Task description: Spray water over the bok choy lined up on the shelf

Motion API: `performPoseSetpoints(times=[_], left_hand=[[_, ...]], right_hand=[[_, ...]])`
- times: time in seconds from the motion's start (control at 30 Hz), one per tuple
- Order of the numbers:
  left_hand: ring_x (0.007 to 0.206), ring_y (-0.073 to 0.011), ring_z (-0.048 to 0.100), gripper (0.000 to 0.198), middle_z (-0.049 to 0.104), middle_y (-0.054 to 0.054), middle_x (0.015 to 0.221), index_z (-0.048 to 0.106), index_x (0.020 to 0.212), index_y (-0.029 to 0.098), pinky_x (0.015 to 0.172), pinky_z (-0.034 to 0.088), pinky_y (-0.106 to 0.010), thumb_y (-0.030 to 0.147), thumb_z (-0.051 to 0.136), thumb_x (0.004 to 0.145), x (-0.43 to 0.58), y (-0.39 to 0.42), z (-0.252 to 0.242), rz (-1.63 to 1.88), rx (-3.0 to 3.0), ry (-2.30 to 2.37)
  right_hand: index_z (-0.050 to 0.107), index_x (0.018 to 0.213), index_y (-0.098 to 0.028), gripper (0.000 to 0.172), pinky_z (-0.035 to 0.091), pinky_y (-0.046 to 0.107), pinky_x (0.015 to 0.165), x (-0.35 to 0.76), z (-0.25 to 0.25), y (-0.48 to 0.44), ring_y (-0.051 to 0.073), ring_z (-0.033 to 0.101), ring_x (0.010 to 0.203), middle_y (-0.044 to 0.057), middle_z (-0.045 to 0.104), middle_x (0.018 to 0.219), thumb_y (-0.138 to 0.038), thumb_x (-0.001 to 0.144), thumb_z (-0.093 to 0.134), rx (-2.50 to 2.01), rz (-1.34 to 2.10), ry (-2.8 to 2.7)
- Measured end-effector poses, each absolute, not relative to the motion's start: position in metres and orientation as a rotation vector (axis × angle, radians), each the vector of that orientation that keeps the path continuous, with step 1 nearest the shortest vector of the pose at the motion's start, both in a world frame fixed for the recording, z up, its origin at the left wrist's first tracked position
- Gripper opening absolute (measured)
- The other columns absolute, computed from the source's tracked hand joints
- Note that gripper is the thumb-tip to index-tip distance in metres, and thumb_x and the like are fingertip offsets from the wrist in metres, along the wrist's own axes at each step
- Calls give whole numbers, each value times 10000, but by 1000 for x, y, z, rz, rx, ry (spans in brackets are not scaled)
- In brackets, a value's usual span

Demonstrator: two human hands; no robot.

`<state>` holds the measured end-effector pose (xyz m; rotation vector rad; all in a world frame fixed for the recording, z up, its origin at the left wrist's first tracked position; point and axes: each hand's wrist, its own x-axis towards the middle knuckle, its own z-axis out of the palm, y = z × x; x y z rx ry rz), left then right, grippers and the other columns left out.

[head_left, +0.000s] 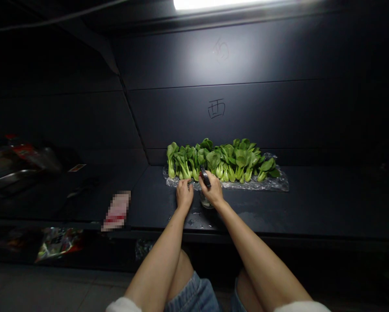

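Several heads of bok choy (228,162) stand side by side in a row on a clear plastic sheet (262,186), leaves up and pale stems toward me. My right hand (214,190) grips a spray bottle (205,177) by its black trigger head. The clear bottle body shows below the fingers, partly hidden by my hand. At the sheet's front edge, left of the bottle, my left hand (184,194) has its fingers curled close to the stems. What those fingertips hold, if anything, is hidden.
Water drops lie on the dark shelf (327,208) before my hands. A dark back panel (178,112) with written characters rises behind the greens. Left are a blurred-out card (116,211) and a blurred red-capped bottle (28,151). Plastic packages (59,242) lie on a lower ledge.
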<state>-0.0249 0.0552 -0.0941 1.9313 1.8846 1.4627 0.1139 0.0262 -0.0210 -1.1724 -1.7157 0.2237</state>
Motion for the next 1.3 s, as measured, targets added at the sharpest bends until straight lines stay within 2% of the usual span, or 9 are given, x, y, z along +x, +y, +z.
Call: performPoseSetpoints(times=[0.3,0.6,0.9,1.1,1.3], left_hand=[[1094,-259,600,312,644,-142,1093,672,1097,147,1009,480,-418,141,486,847,-32,52,-90,1424,1870,1982],[1072,-267,604,318,649,-136,1087,679,1079,166,1000,486,-437,154,478,833,-49,52,-91,1475,1782,2039],[1125,-266,582,289,655,-119,1097,670,1053,198,1033,464,-438,162,491,829,-61,53,-93,1526,1729,2038],[1109,-270,594,302,653,-131,1105,675,1070,180,1023,474,-438,175,484,837,-73,50,-93,1518,1710,2075],[1063,-265,618,309,651,-139,1098,686,1073,171,1002,490,-432,176,486,837,-81,48,-92,1533,1678,2105]], right_hand=[[622,972,-211,181,460,285,739,100,-27,27,218,620,838,64,681,867,-328,912,498,-1201,201,-1788],[623,1005,-213,209,466,293,723,82,-22,23,229,636,834,71,693,884,-361,925,499,-1172,240,-1796],[615,949,-208,213,476,318,729,74,-23,23,248,634,829,84,672,851,-363,921,471,-1186,193,-1795],[613,1014,-206,230,488,329,779,63,-24,24,248,648,888,94,696,933,-371,929,477,-1097,261,-1786],[632,1049,-195,257,494,345,778,55,-29,28,255,641,868,104,692,908,-361,916,487,-1130,227,-1741]])
